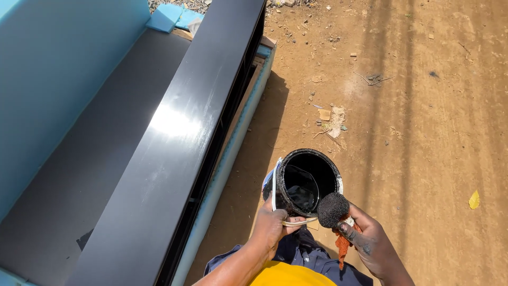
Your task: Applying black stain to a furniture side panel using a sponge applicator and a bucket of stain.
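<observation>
My left hand (272, 225) grips an open paint tin (306, 181) by its side and thin wire handle; black paint lies inside. My right hand (370, 241) holds a round black-soaked sponge pad (333, 209) wrapped with an orange-red rag (344, 246), resting at the tin's near rim. A long glossy black-painted board (174, 137) runs diagonally to the left of the tin.
A light blue panel (58, 74) and a dark grey surface (95, 159) lie left of the black board. Bare brown dirt ground (413, 116) with small litter and a yellow leaf (474, 199) spreads to the right. Blue foam pieces (169, 16) sit at the top.
</observation>
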